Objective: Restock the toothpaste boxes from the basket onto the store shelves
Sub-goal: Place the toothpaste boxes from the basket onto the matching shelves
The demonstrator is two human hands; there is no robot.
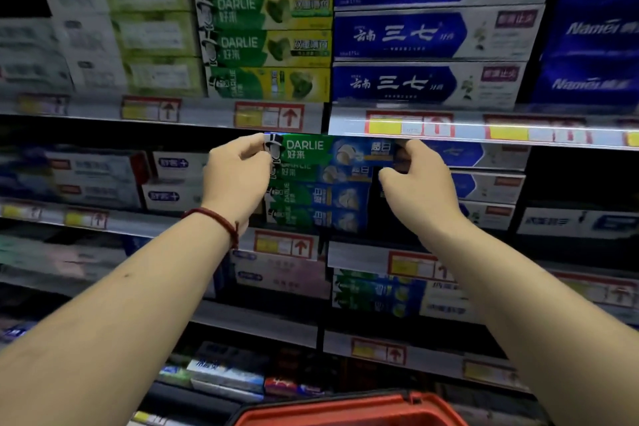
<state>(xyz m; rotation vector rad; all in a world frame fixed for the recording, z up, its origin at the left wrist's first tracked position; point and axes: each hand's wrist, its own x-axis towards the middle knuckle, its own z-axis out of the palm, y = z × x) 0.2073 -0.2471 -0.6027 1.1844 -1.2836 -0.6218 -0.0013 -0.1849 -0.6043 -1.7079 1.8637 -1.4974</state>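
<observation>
Centre frame — left hand (238,168) pinches the Darlie box (311,149) at one end, right hand (420,180) grip pinching the other.

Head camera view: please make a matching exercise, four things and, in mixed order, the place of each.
Things:
1. topmost green-blue Darlie box
2. red basket
3. red bracelet
4. stack of three blue boxes

Places:
A. upper shelf, at right
B. bottom edge of the picture
C. between the left hand and the right hand
D. round the left wrist

Pairs: 1-C, 2-B, 3-D, 4-A
</observation>
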